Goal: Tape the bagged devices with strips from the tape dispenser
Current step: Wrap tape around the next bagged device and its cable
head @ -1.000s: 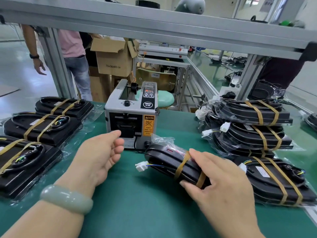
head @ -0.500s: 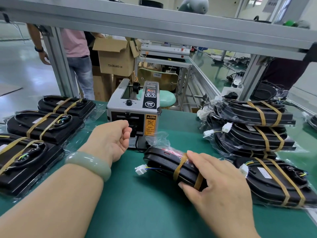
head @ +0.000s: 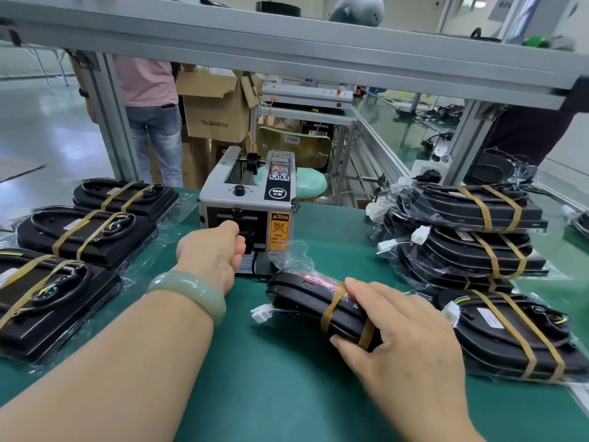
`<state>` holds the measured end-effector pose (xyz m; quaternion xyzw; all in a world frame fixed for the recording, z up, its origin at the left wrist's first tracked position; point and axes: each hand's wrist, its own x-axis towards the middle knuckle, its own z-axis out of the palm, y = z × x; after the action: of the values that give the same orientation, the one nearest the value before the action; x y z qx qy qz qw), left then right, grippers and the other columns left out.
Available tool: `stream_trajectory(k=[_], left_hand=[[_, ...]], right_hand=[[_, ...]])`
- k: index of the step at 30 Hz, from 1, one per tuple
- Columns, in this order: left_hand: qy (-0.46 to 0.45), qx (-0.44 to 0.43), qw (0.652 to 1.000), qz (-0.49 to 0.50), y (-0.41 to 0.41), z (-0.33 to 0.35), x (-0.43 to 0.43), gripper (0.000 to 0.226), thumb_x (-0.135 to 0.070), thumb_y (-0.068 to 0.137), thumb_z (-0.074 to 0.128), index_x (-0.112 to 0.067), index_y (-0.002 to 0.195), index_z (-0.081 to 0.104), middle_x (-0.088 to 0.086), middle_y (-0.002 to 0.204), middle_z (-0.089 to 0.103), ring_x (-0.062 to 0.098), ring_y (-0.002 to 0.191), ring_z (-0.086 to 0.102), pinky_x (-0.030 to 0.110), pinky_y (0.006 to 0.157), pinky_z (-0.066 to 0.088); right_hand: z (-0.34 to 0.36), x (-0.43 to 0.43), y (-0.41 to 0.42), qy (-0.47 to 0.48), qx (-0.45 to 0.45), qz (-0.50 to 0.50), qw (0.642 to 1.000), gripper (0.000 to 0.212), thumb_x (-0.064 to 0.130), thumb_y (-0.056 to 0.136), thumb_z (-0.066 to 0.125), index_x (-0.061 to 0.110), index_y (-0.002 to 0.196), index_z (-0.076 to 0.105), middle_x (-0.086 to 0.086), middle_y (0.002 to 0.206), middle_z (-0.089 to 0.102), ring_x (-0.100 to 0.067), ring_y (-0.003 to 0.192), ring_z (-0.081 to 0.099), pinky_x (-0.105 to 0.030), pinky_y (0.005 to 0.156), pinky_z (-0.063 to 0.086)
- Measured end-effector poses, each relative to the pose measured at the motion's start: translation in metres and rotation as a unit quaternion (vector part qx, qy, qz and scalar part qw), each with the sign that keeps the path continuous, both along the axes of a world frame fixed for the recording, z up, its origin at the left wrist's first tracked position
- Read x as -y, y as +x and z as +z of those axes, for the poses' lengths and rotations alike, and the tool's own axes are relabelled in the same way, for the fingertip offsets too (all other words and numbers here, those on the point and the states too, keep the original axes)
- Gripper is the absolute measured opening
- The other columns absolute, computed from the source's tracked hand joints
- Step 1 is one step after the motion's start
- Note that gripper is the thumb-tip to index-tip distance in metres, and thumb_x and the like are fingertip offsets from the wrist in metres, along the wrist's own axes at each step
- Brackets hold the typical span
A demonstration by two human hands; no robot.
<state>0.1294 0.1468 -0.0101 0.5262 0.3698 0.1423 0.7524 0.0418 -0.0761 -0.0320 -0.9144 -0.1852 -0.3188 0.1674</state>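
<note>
right hand curled round the black bagged device with two brown tape bands, holding it on edge on the green mat just in front of the grey box-shaped tape dispenser. left hand at the dispenser's front slot, fingers curled; can't tell if a strip is pinched. suggest pulling the strip straight out, bag taut, fingertips off the cutter.

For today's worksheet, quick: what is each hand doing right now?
Left hand: fingers curled at the outlet of the tape dispenser; grip cannot be told.
Right hand: holding the bagged device.
</note>
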Motion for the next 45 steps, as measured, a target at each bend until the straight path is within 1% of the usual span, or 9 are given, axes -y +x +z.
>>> stream_trajectory(k=[5, 9, 15, 19, 22, 25, 28, 35, 45], left_hand=[[-0.025, 0.049, 0.995, -0.084, -0.040, 0.010, 0.002, 0.018, -0.017, 0.091, 0.061, -0.014, 0.073, 0.058, -0.005, 0.048, 0.058, 0.001, 0.038, 0.050, 0.010, 0.035, 0.038], [0.017, 0.089, 0.981, -0.171, -0.080, 0.009, 0.014, 0.019, -0.027, 0.088, 0.062, -0.016, 0.073, 0.062, -0.004, 0.054, 0.061, 0.004, 0.042, 0.052, 0.016, 0.038, 0.041], [0.183, 0.112, 0.961, -0.176, -0.107, -0.004, 0.038, 0.019, -0.037, 0.080, 0.071, -0.023, 0.066, 0.071, -0.010, 0.064, 0.061, 0.006, 0.062, 0.049, 0.031, 0.069, 0.042], [0.193, 0.123, 0.953, -0.197, -0.105, -0.009, 0.045, 0.025, -0.040, 0.079, 0.071, -0.015, 0.080, 0.070, -0.014, 0.075, 0.060, 0.005, 0.074, 0.049, 0.023, 0.072, 0.035], [0.183, 0.116, 0.958, -0.190, -0.101, -0.011, 0.049, 0.014, -0.031, 0.081, 0.065, -0.026, 0.074, 0.076, -0.030, 0.089, 0.065, -0.010, 0.104, 0.053, 0.020, 0.087, 0.033], [0.193, 0.109, 0.957, -0.190, -0.101, -0.013, 0.055, 0.015, -0.028, 0.082, 0.066, -0.025, 0.072, 0.076, -0.020, 0.113, 0.061, -0.005, 0.120, 0.048, 0.024, 0.100, 0.029], [0.189, 0.107, 0.960, -0.176, -0.100, -0.015, 0.060, 0.019, -0.025, 0.083, 0.066, -0.014, 0.069, 0.075, -0.009, 0.121, 0.062, -0.002, 0.122, 0.048, 0.032, 0.111, 0.032], [0.207, 0.097, 0.961, -0.158, -0.101, -0.014, 0.064, 0.022, -0.023, 0.084, 0.067, -0.025, 0.063, 0.074, -0.008, 0.122, 0.061, 0.002, 0.119, 0.052, 0.037, 0.111, 0.034], [0.224, 0.100, 0.957, -0.157, -0.100, -0.015, 0.066, 0.022, -0.025, 0.084, 0.067, -0.028, 0.063, 0.074, -0.010, 0.118, 0.061, 0.002, 0.119, 0.052, 0.023, 0.096, 0.032]], right_hand=[[0.000, -0.001, 0.000, 0.005, -0.001, 0.000, 1.000, 0.075, 0.025, 0.033, 0.096, 0.017, 0.104, 0.074, 0.001, 0.096, 0.072, -0.029, 0.068, 0.064, -0.041, 0.064, 0.055], [0.000, -0.002, -0.001, 0.012, -0.005, -0.002, 1.000, 0.073, 0.024, 0.035, 0.095, 0.017, 0.105, 0.074, 0.002, 0.096, 0.072, -0.029, 0.069, 0.064, -0.041, 0.066, 0.055], [0.001, -0.003, -0.005, 0.005, -0.007, -0.001, 1.000, 0.069, 0.022, 0.038, 0.092, 0.020, 0.104, 0.073, 0.003, 0.096, 0.071, -0.028, 0.070, 0.063, -0.039, 0.066, 0.054], [0.002, -0.004, -0.006, 0.001, -0.005, 0.000, 1.000, 0.068, 0.020, 0.038, 0.090, 0.021, 0.104, 0.073, 0.004, 0.096, 0.071, -0.028, 0.070, 0.063, -0.039, 0.066, 0.054], [0.003, -0.005, -0.006, 0.001, -0.003, -0.001, 1.000, 0.069, 0.019, 0.036, 0.090, 0.020, 0.103, 0.073, 0.004, 0.093, 0.071, -0.029, 0.068, 0.062, -0.038, 0.064, 0.054], [0.003, -0.006, -0.007, 0.000, -0.009, -0.004, 1.000, 0.067, 0.019, 0.036, 0.090, 0.021, 0.101, 0.073, 0.004, 0.091, 0.070, -0.029, 0.068, 0.062, -0.039, 0.063, 0.053], [0.003, -0.007, -0.008, 0.003, -0.016, -0.006, 1.000, 0.066, 0.019, 0.038, 0.090, 0.020, 0.101, 0.073, 0.003, 0.091, 0.070, -0.030, 0.069, 0.062, -0.041, 0.064, 0.054], [0.004, -0.008, -0.009, -0.005, -0.024, -0.010, 1.000, 0.066, 0.022, 0.038, 0.090, 0.022, 0.101, 0.072, 0.004, 0.089, 0.070, -0.030, 0.069, 0.061, -0.041, 0.063, 0.053], [0.003, -0.010, -0.009, -0.003, -0.028, -0.016, 0.999, 0.066, 0.021, 0.038, 0.090, 0.022, 0.101, 0.071, 0.004, 0.091, 0.070, -0.030, 0.070, 0.061, -0.041, 0.065, 0.053]])
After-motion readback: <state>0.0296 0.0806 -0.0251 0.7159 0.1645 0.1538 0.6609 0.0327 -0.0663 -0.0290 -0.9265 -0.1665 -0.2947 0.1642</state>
